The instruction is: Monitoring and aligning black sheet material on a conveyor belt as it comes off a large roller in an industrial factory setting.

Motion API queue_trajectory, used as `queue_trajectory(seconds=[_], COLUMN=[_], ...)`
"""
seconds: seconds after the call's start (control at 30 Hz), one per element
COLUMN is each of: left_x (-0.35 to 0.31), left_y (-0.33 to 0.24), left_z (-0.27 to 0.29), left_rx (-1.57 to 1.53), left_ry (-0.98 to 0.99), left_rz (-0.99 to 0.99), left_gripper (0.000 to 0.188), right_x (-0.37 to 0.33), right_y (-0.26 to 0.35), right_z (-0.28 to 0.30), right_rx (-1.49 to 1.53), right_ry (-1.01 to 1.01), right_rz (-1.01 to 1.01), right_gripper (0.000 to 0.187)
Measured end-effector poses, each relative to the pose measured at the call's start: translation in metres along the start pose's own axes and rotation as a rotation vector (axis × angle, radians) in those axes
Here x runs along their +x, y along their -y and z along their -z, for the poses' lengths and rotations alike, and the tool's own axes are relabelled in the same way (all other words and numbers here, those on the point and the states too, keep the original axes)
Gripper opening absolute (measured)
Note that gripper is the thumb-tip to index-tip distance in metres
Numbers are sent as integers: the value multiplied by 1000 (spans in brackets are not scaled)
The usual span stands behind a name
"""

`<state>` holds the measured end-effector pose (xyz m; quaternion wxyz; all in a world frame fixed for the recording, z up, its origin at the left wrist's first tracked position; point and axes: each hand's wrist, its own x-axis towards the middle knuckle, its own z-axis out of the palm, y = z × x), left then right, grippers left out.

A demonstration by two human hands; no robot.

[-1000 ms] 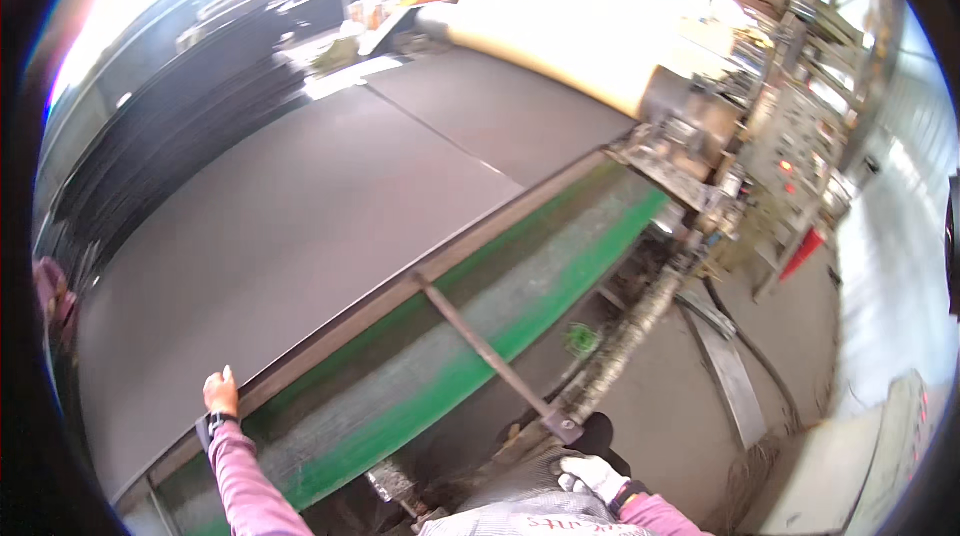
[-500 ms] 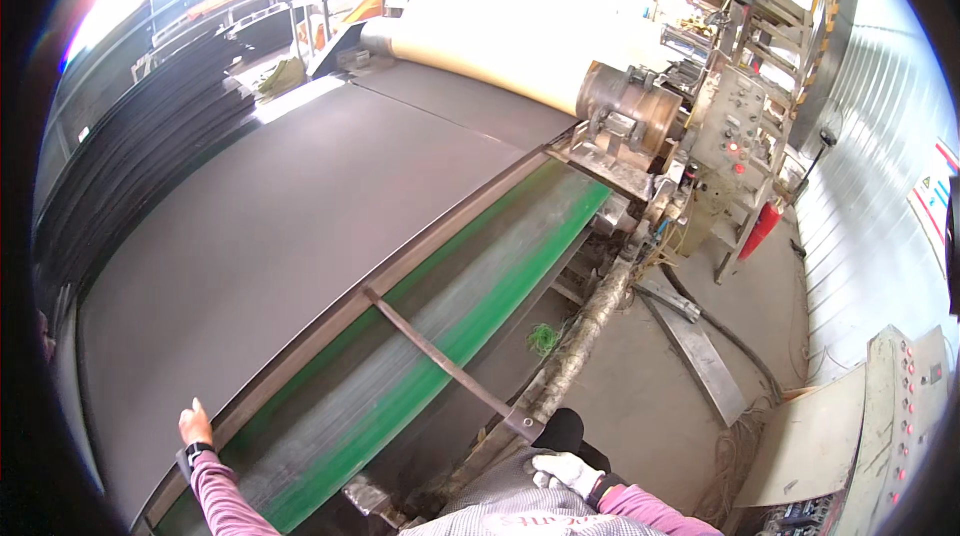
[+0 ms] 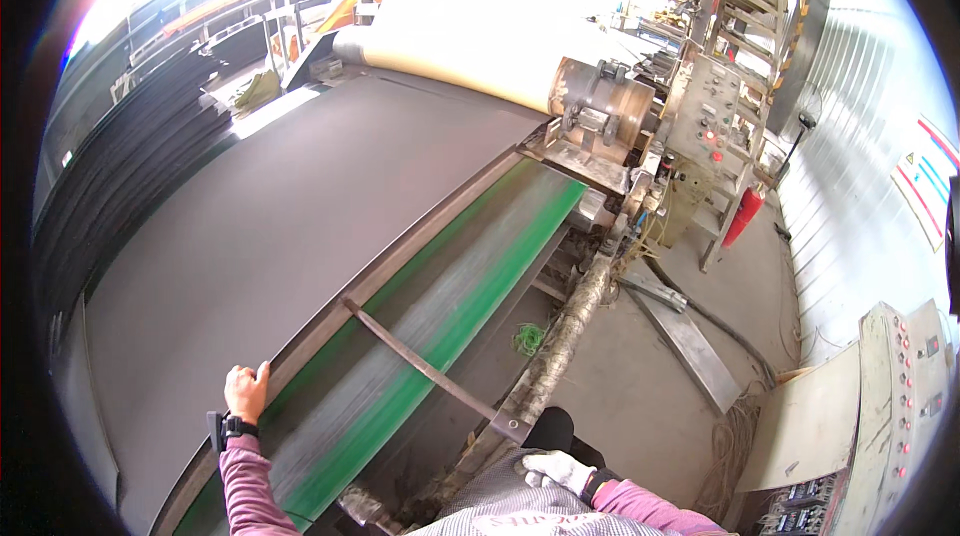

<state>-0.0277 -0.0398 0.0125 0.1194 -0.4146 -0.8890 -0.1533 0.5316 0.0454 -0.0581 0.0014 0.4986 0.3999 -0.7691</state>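
Observation:
My bare left hand [image 3: 246, 392], with a black watch at the wrist, rests at the near right edge of a wide dark grey sheet [image 3: 255, 226], beside a brown metal rail [image 3: 315, 331]. Its fingers are bent, with the thumb standing apart, and I see no separate object in it. My right hand [image 3: 556, 471] wears a white glove and lies against the front of my patterned grey garment [image 3: 500, 508]. Its fingers are loosely bent around nothing visible. At its far end the sheet reaches a large roller carrying a pale yellow web [image 3: 455, 76].
A green-edged belt [image 3: 430, 336] runs below the rail, crossed by a metal bar [image 3: 420, 366]. Control panels [image 3: 708, 106] stand far right and a button cabinet [image 3: 880, 406] near right. A metal plank [image 3: 685, 346] and hoses lie on the floor, near a red extinguisher [image 3: 742, 216].
My left hand has moved forward and right along the sheet's edge. The seam across the sheet is now closer to the roller. My right hand stays in place; the view has shifted slightly.

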Motion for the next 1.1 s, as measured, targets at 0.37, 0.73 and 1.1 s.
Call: queue_trajectory(seconds=[0.37,0.73,1.1], left_x=[32,-22,1], left_y=[-44,45,55], left_z=[1,64,27], left_rx=[-390,-154,286], left_ry=[283,250,314], left_rz=[-104,409,-82], left_gripper=[30,50,37], right_x=[4,6,11], right_y=[-6,8,-3], right_z=[-9,-12,-6], right_rx=[-14,-25,-75], right_ry=[-45,-87,-55], right_rz=[57,-58,32], right_gripper=[25,22,29])
